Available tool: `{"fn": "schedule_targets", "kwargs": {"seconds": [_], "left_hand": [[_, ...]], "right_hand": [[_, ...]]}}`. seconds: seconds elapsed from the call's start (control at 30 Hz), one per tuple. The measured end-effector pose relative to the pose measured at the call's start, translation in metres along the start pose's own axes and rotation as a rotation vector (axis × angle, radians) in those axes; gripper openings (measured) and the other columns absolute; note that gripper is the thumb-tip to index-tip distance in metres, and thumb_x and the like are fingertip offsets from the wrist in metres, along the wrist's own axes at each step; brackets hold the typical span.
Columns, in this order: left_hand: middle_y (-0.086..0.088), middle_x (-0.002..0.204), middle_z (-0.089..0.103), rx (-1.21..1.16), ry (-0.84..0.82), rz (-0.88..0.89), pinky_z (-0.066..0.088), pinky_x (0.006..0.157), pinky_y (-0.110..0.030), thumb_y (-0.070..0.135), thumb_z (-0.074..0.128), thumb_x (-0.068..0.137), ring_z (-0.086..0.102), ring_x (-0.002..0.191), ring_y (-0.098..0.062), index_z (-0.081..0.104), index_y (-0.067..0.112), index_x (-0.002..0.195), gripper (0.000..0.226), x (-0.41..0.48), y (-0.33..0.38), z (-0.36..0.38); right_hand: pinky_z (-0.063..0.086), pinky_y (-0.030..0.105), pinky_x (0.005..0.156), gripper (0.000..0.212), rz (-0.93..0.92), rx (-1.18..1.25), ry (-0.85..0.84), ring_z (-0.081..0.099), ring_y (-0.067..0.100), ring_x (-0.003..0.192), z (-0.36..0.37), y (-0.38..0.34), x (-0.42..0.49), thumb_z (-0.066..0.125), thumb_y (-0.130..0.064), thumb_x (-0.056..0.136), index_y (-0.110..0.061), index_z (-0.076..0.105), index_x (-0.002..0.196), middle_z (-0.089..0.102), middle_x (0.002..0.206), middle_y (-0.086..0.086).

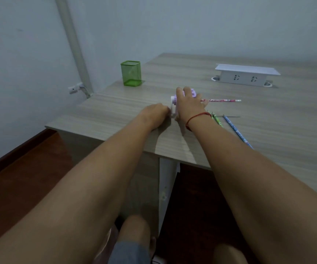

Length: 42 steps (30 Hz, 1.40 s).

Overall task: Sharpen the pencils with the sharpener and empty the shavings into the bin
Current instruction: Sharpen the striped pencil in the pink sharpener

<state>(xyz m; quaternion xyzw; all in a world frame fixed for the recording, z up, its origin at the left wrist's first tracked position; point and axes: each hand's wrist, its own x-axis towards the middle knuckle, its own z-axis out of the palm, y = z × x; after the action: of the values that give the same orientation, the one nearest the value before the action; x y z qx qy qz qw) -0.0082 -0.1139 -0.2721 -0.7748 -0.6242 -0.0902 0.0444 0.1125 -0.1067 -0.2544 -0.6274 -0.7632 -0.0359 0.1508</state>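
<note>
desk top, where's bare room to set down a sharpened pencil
Bare wood lies between the green mesh pen cup and the white socket box, and right of the blue pencil. Crowded: purple plastic sharpener, left hand, right hand, pink pencil.

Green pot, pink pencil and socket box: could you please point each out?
Green pot [131,75]: head view, front wall.
Pink pencil [222,100]: head view, mid shaft.
Socket box [245,78]: head view, front face.
</note>
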Motion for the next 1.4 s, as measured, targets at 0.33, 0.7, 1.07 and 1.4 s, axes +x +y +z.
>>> {"fn": "schedule_targets", "kwargs": {"seconds": [0.33,0.7,1.07,1.4], "left_hand": [[-0.019,0.116,0.061,0.226,0.066,0.009,0.044,0.082,-0.041,0.005,0.046,0.094,0.059,0.107,-0.038,0.055,0.005,0.117,0.025,0.036,-0.005,-0.012],[-0.025,0.106,0.061,0.072,0.297,0.112,0.042,0.073,-0.044,0.018,0.032,0.103,0.059,0.095,-0.042,0.053,0.001,0.112,0.028,0.025,-0.011,-0.042],[-0.022,0.105,0.064,0.021,0.224,0.171,0.042,0.072,-0.04,0.006,0.042,0.097,0.061,0.093,-0.039,0.057,0.003,0.111,0.021,-0.022,0.001,-0.027],[-0.014,0.102,0.068,-0.129,0.012,-0.022,0.048,0.078,-0.033,0.011,0.052,0.09,0.064,0.094,-0.029,0.069,0.008,0.097,0.019,-0.005,0.002,0.003]], "right_hand": [[0.029,0.066,0.106,0.078,-0.01,0.031,-0.004,0.039,0.037,0.127,0.008,0.007,0.009,0.074,-0.018,0.08,-0.024,0.028,0.143,0.029,0.146,0.003],[0.029,0.064,0.106,0.067,0.003,-0.046,0.002,0.044,0.041,0.121,0.007,0.005,0.014,0.072,-0.02,0.081,-0.021,0.034,0.136,0.035,0.141,0.007],[0.03,0.059,0.108,0.068,0.027,-0.009,-0.022,0.042,0.04,0.124,0.002,0.0,0.011,0.074,-0.019,0.077,-0.021,0.036,0.134,0.034,0.143,0.007],[0.027,0.062,0.107,0.068,-0.073,0.007,0.044,0.044,0.04,0.121,0.007,0.008,0.008,0.068,-0.032,0.079,-0.017,0.035,0.136,0.036,0.141,0.009]]}}
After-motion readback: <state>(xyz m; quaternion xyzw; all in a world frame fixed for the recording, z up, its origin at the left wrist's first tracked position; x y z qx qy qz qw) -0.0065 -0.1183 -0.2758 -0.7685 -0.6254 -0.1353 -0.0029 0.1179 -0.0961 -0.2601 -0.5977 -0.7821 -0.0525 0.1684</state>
